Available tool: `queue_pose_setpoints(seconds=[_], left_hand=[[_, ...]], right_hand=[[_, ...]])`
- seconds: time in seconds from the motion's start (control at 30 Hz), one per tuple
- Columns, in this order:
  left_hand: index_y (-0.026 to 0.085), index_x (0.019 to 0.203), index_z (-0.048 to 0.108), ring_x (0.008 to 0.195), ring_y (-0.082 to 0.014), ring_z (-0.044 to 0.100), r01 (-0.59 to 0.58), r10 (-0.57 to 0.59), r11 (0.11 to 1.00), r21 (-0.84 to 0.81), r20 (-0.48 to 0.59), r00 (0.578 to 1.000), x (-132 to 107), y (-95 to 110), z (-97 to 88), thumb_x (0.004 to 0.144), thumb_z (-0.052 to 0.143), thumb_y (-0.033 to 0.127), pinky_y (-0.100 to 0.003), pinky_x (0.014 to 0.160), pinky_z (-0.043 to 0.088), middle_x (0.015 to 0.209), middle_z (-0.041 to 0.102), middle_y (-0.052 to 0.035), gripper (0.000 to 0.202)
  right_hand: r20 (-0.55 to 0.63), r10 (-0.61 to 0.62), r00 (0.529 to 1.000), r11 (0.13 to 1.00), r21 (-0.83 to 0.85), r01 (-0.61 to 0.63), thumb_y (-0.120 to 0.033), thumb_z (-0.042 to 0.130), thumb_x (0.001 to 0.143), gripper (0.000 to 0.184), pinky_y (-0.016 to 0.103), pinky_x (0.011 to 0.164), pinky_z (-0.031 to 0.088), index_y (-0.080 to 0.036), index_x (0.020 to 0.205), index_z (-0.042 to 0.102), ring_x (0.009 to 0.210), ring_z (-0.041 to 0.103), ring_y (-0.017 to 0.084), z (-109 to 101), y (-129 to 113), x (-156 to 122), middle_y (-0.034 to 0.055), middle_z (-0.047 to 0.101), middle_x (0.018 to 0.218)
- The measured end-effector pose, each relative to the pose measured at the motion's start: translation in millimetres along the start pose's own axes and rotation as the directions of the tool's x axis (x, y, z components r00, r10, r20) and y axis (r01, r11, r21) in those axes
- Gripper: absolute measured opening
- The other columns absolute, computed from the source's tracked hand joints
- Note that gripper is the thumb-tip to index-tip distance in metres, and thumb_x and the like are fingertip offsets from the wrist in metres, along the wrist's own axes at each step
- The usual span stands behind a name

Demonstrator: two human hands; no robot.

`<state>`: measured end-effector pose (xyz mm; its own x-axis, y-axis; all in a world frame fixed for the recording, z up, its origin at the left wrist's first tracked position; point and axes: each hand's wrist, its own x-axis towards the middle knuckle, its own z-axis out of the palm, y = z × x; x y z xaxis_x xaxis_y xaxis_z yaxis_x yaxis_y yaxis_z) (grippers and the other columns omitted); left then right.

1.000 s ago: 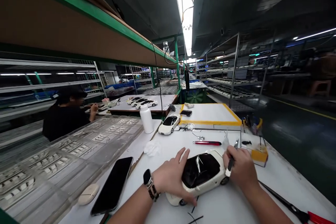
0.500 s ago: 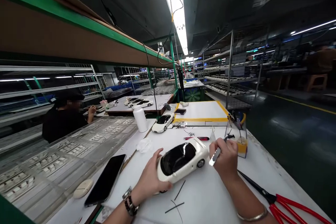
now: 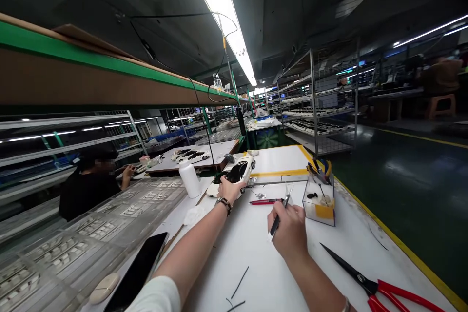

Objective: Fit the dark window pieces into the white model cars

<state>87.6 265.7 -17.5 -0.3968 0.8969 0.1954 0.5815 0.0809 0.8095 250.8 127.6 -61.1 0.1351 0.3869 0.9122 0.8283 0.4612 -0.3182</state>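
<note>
A black smartphone [image 3: 137, 273] lies at left on the white table [image 3: 351, 224]. Farther along, beside a white plastic bottle [image 3: 190, 180], the left hand [image 3: 230, 189] clasps a white model car [image 3: 237, 173]. The right hand [image 3: 287, 231] pinches a slim dark-handled tool [image 3: 277, 222], near a red marker [image 3: 265, 201]. A clear plastic box [image 3: 318, 207] stands beyond, with red-handled scissors [image 3: 398, 297] nearer the table's right edge.

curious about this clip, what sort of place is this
Probably a model-car factory: a white model car, a craft knife, steel racks of trays, and a co-worker at a nearby bench.
</note>
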Motion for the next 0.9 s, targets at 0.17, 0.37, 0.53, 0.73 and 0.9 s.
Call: queue_pose_setpoints(seconds=[0.17, 0.37, 0.53, 0.73, 0.9], left_hand=[[0.017, 0.132, 0.041, 0.124, -0.0318, 0.040, 0.097, -0.094, 0.956, 0.277, -0.024, 0.995, 9.0, -1.5, 44.4, 0.087, 0.058, 0.040, -0.054, 0.103, 0.033, 0.135, 0.041, -0.0122, 0.053], [0.016, 0.132, 0.041, 0.127, -0.0322, 0.037, 0.045, -0.050, 0.923, 0.381, 0.004, 0.999, 8.2, -6.5, 49.4, 0.086, 0.058, 0.044, -0.054, 0.105, 0.029, 0.138, 0.038, -0.0133, 0.056], [0.008, 0.134, 0.033, 0.136, -0.0398, 0.019, -0.092, 0.090, 0.937, 0.337, 0.020, 0.996, -23.2, -4.2, 37.3, 0.076, 0.065, 0.045, -0.053, 0.110, 0.017, 0.144, 0.026, -0.0234, 0.075], [0.017, 0.118, 0.050, 0.119, -0.0251, 0.049, -0.452, 0.413, 0.877, 0.161, 0.228, 0.882, -107.4, -8.6, -54.3, 0.081, 0.058, 0.039, -0.036, 0.101, 0.041, 0.129, 0.047, -0.0149, 0.044], [0.024, 0.094, 0.059, 0.083, -0.0157, 0.063, -0.945, 0.854, 0.299, 0.133, 0.405, 0.327, -207.9, -47.3, -193.4, 0.079, 0.059, 0.029, -0.033, 0.097, 0.046, 0.092, 0.066, -0.0020, 0.015]], right_hand=[[0.043, 0.005, 0.999, 1.000, -0.017, -0.005, -0.007, 0.044, 0.076, 0.018, 0.032, 0.073, 0.031, -0.020, 0.066, 0.037, 0.056, 0.042, 0.015, 2.5, 0.1, -1.7, -0.0040, 0.043, 0.054], [0.122, 0.015, 0.992, 1.000, -0.019, -0.013, -0.007, 0.043, 0.076, 0.017, 0.031, 0.074, 0.031, -0.020, 0.065, 0.040, 0.057, 0.042, 0.015, -0.2, -3.8, -2.3, -0.0031, 0.042, 0.054], [0.222, 0.002, 0.975, 1.000, -0.009, 0.000, -0.010, 0.043, 0.077, 0.014, 0.032, 0.077, 0.032, -0.019, 0.068, 0.046, 0.059, 0.045, 0.016, -2.9, -2.5, -2.5, -0.0020, 0.045, 0.055], [0.436, -0.017, 0.900, 1.000, 0.026, 0.007, -0.010, 0.045, 0.075, 0.012, 0.036, 0.078, 0.032, -0.019, 0.070, 0.050, 0.062, 0.054, 0.018, -3.0, 6.8, -5.1, 0.0003, 0.056, 0.059], [0.604, -0.164, 0.780, 0.978, 0.205, 0.046, -0.006, 0.044, 0.074, 0.019, 0.031, 0.057, 0.032, -0.019, 0.060, 0.045, 0.046, 0.048, 0.015, -9.9, 22.3, -13.1, -0.0008, 0.052, 0.050]])
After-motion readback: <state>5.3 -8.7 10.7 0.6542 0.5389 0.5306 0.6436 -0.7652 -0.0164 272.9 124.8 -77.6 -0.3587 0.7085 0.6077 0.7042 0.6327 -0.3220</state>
